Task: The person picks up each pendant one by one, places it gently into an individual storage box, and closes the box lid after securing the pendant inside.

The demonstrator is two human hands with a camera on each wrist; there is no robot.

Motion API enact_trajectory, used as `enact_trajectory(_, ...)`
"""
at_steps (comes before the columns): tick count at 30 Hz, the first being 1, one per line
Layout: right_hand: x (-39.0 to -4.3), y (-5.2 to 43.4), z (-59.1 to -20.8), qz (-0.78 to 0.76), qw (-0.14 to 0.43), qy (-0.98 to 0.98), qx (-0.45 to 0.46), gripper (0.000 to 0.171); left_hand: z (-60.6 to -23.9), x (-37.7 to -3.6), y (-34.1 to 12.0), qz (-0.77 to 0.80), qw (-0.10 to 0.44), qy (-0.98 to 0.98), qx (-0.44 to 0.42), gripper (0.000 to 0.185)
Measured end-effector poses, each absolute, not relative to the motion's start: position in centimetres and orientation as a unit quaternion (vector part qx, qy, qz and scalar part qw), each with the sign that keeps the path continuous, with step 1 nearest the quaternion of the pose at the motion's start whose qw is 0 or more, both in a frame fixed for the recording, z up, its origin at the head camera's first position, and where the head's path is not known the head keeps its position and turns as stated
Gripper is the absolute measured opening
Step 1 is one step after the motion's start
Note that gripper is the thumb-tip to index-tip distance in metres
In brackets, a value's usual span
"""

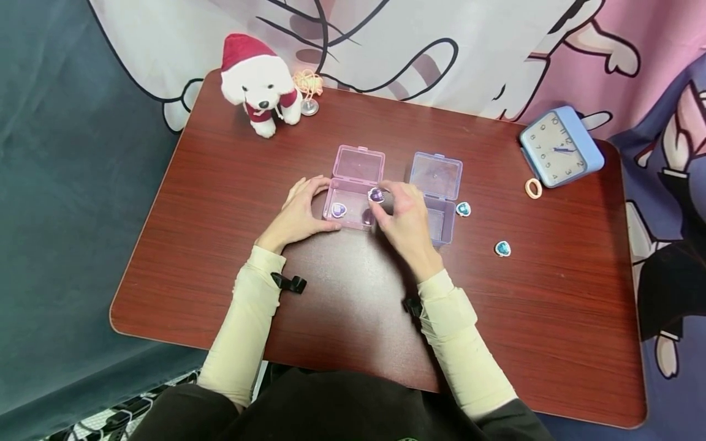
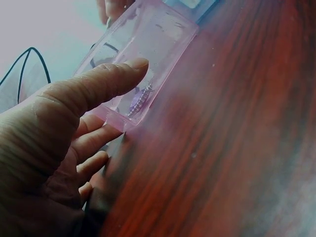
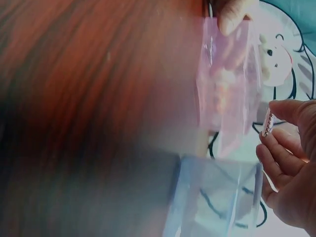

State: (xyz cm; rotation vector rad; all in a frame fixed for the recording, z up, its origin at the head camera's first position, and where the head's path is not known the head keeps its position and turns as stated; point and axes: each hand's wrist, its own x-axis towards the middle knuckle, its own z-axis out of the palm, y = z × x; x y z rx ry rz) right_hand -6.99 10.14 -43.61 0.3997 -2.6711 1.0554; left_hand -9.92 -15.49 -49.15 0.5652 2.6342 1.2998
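My left hand (image 1: 298, 211) grips the left end of a clear pink plastic box (image 1: 353, 189), thumb at the near side and fingers at the far side. The box's lid stands raised at the back. Inside, to the left, lies a purple heart-shaped gem (image 1: 339, 210) with a pale beaded rim. Over the box's right part, my right hand (image 1: 408, 223) pinches another purple heart-shaped gem (image 1: 376, 195) between thumb and fingers; the right wrist view shows this gem (image 3: 267, 123) edge-on. Just right stands a clear blue-violet box (image 1: 435, 222), lid up, partly hidden by the right hand.
Two teal heart-shaped gems (image 1: 463, 209) lie right of the blue-violet box. A blue clock (image 1: 561, 147) and a wooden ring (image 1: 533, 188) are at the back right. A plush dog (image 1: 261, 86) in a red hat stands back left, beside a small stand with yarn (image 1: 308, 84).
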Motion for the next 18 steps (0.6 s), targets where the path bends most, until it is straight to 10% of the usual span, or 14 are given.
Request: enact_trajectory(18,-7.1,8.0,-44.5,0.328,0.083,-0.925,0.171,0.037,-49.1,-9.9,-15.5,0.432,0.079,0.88,0.182,0.094)
